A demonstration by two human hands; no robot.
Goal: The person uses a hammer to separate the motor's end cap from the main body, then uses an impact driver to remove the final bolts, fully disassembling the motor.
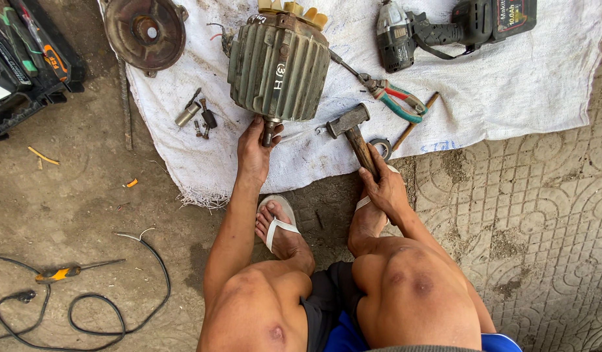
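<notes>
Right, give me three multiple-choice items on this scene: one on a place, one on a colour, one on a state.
1. Where does the cordless drill lie?
A. on the bare ground by the cable
B. on the white cloth, at its far right
C. in the black toolbox

2. What colour are the handles of the pliers?
A. yellow
B. black
C. red and green

3. What is the right hand doing?
A. gripping the hammer by its handle
B. resting flat on a knee
C. holding a screwdriver

Answers: 1 B, the drill sits on the cloth past the motor. 2 C, one handle is red and one green. 3 A, its fingers close round the wooden handle, while the left hand is at the motor's shaft end.
</notes>
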